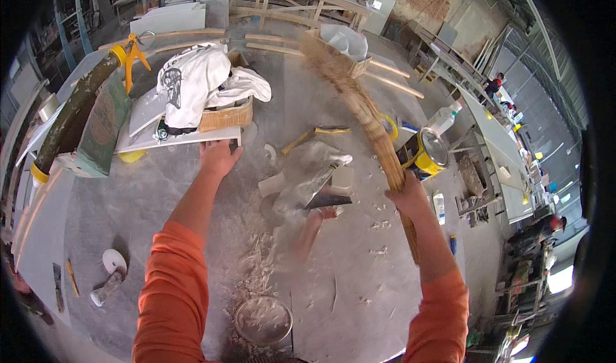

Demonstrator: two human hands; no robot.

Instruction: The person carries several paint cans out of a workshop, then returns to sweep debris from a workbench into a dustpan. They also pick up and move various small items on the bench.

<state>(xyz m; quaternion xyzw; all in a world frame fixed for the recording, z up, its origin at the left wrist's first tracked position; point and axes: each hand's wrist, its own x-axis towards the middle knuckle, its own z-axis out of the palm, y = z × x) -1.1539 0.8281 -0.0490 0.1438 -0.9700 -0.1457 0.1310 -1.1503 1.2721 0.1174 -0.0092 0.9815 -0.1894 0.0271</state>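
Observation:
My right hand (410, 196) is wrapped round the wooden handle of a long brush (383, 151). Its bristle end points away from me and is smeared by motion. At the left, my left hand (219, 158) grips the near edge of a white board (192, 140), thumb at the corner and fingertips partly hidden. On that board stand a cardboard box (232, 116) and a crumpled white cloth (196, 81). Between my hands lie a clear plastic bag (305, 170), a dark blade-like tool (328, 201) and a yellow-handled tool (298, 141).
Shavings (256, 260) and a round lid-like disc (263, 320) lie on the dusty table. Right of the brush are a yellow-black can (423, 152) and a clear bottle (443, 117). A caulking gun (83, 109) leans over a green box (99, 129). People work far right.

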